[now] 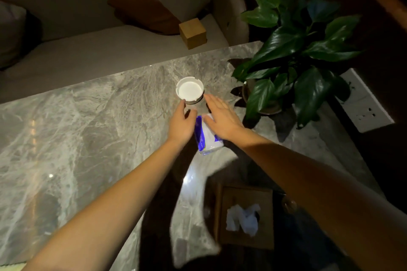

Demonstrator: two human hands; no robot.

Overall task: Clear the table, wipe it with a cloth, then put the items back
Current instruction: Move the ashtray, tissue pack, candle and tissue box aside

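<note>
A white round ashtray [189, 90] stands on the grey marble table [88, 127]. Just in front of it lies a blue and white tissue pack [207, 138]. My left hand [182, 124] hovers beside the pack's left edge, fingers apart, its fingertips close to the ashtray's near rim. My right hand [222, 116] is spread flat over the pack's far right part, fingers reaching toward the ashtray. Neither hand grips anything that I can see. A wooden tissue box [246, 218] with white tissue sticking out stands at the near right, partly under my right forearm.
A potted plant [295, 55] with large green leaves stands at the table's right end. A white power strip [363, 103] lies beyond it. A sofa with cushions runs behind the table, with a small wooden cube [193, 33] on its seat.
</note>
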